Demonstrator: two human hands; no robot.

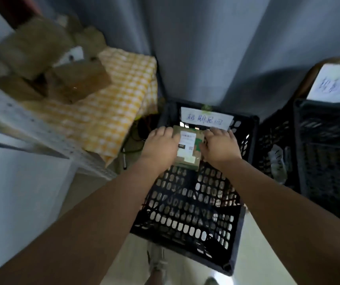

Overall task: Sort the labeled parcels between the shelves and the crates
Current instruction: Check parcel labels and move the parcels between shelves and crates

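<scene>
A small cardboard parcel [187, 148] is shown held between both hands, the left hand [160, 145] gripping its left edge and the right hand [219, 147] its right edge, with the printed label [186, 139] left facing up. The parcel is positioned over the far end of a black perforated crate [185, 212], just beside the handwritten sign [206, 118] fixed to the far wall; whether it rests on the crate floor cannot be told. A second crate [327, 153], marked by its own sign [336, 83], is set directly to the right. The chief risk is judged to be a mis-sort: both signs are blurred here, and a hasty reading of the label could send the parcel into the wrong container. If the grip is released while the parcel is high, it may tumble and land label-down, so that later checking is hindered. The sign may also be brushed loose as the hands are withdrawn. On the shelf [31, 124] at left, further parcels [62, 64] are heaped on a checked cloth [111, 103] that overhangs the edge; a snag there could bring them down.
</scene>
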